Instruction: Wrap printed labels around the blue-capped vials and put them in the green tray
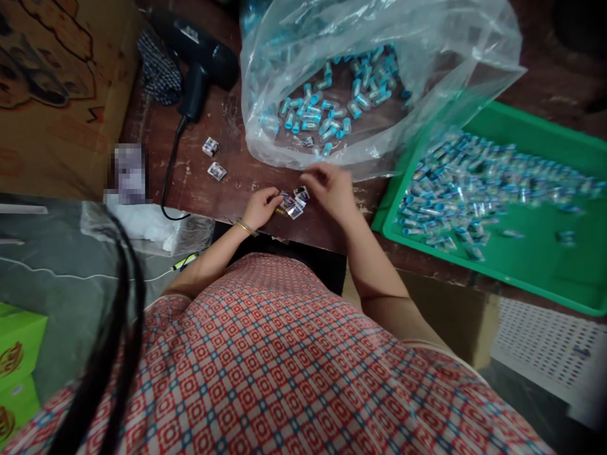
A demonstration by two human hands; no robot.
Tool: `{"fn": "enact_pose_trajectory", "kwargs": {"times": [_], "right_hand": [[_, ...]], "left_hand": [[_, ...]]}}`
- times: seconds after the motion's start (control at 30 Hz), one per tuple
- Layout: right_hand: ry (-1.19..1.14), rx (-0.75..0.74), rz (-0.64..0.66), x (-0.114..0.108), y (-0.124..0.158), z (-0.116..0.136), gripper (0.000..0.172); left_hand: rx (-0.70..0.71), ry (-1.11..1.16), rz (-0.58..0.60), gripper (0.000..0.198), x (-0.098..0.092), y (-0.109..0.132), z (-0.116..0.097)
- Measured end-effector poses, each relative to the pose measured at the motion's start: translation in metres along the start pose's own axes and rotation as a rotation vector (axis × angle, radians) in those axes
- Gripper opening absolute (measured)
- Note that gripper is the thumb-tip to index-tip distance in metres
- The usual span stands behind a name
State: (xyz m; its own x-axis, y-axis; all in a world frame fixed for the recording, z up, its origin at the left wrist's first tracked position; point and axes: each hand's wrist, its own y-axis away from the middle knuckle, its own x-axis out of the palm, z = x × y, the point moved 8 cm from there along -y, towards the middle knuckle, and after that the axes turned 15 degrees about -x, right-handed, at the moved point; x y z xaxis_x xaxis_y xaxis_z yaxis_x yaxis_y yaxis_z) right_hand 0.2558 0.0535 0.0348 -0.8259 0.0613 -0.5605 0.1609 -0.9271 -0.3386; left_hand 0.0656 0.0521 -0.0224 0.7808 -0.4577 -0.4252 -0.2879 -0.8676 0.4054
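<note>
My left hand (263,205) rests on the dark wooden table (222,183), fingers curled and pinching at a small stack of printed label sleeves (291,203). My right hand (329,186) hovers just right of that stack, fingers bent down over it. A clear plastic bag (379,82) holding several small blue-capped tubes (332,104) lies just beyond both hands. Two loose label pieces (213,158) lie on the table to the left.
A green tray (535,253) of wrapped tubes sits at the right. A black heat gun (199,57) with its cord lies at the back left beside a cardboard box (52,95). A white perforated basket (550,347) stands low right; green boxes (19,360) low left.
</note>
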Motion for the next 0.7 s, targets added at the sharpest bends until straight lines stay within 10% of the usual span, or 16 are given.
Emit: {"fn": "enact_pose_trajectory", "kwargs": {"times": [0.17, 0.33, 0.7], "right_hand": [[0.126, 0.001, -0.067, -0.028, -0.058, -0.079, 0.023], [0.159, 0.027, -0.047, -0.023, -0.088, -0.128, 0.036], [-0.146, -0.033, -0.047, -0.009, -0.011, 0.012, 0.007]], "left_hand": [[0.140, -0.262, 0.017, 0.020, 0.011, 0.006, -0.006], [0.073, -0.015, -0.162, 0.009, -0.011, 0.008, -0.008], [-0.166, 0.467, 0.007, 0.043, -0.030, 0.000, -0.004]]}}
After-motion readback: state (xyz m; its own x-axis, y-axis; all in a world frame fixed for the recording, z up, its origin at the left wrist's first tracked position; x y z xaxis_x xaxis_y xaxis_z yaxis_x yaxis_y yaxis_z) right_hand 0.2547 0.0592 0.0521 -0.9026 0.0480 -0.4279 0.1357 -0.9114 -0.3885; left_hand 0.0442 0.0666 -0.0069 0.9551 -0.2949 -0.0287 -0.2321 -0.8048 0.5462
